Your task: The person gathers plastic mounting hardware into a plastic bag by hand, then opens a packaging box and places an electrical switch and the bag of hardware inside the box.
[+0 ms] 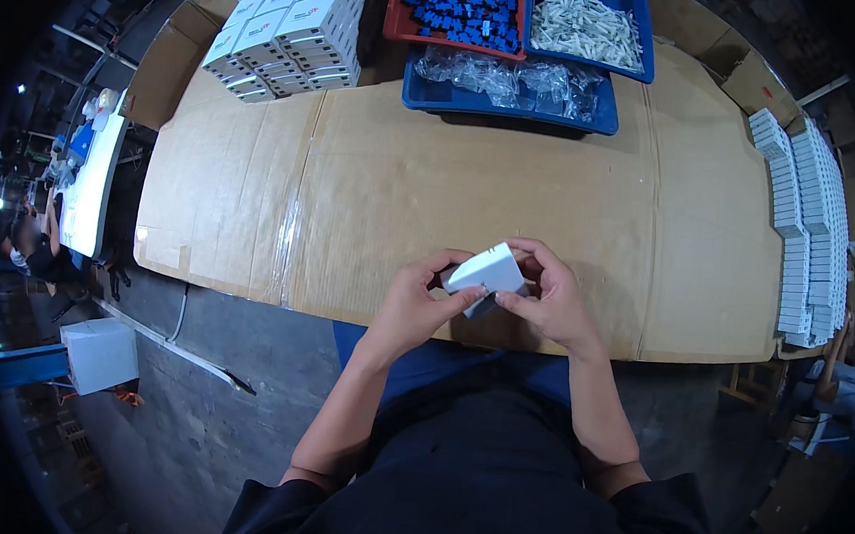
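Near the lower middle of the frame, the person is holding a small white box between both hands, just above the near edge of the cardboard-covered surface. The left hand is gripping the box from the left with the thumb pressing on its near face, and the right hand is wrapping around the right side, fingers curled over the far end; both are closed on the box, neither is spread. A grey flap or insert is showing under the box's lower corner, so my guess is that the box is being closed or folded. To do that well, the thumbs should be keeping the flap square to the opening while the other fingers are bracing the walls without crushing them. At the upper left a stack of white boxes is sitting; at the top are a red tray of blue parts, blue trays with white parts and clear bags; down the right edge runs a row of flat white packs.
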Demonstrator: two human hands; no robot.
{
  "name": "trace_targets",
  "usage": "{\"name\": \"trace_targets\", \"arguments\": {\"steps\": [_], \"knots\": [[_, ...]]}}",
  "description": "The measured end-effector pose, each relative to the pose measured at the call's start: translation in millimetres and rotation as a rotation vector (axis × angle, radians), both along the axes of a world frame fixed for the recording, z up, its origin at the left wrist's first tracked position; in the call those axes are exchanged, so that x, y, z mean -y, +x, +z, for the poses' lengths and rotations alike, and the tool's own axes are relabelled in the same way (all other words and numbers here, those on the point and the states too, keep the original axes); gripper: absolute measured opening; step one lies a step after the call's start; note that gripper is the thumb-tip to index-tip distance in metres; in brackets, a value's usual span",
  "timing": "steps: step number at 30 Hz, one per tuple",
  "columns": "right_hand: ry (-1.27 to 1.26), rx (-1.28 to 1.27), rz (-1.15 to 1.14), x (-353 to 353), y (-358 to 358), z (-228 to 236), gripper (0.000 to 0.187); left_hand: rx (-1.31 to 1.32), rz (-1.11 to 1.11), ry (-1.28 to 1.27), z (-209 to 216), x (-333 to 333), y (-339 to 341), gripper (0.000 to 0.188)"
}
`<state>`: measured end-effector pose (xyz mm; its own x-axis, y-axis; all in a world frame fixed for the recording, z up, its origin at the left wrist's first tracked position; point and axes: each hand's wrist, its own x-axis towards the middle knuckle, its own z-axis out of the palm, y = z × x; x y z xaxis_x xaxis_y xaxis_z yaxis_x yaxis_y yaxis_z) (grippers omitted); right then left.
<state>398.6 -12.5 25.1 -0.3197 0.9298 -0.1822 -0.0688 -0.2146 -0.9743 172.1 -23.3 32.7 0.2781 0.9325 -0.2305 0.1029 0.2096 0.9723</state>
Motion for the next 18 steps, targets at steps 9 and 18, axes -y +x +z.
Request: {"name": "trace_targets", "arguments": {"steps": [9, 18], "knots": [[0.01, -0.102, 0.018, -7.3, 12.2, -2.2, 0.046, 0.254, 0.195, 0.092, -12.2, 6.6, 10.1, 0.049], [0.061, 0.002, 0.115, -2.2, 15.9, -15.4, 0.039, 0.309, 0.234, 0.015, -5.0, 8.3, 13.7, 0.035]]}}
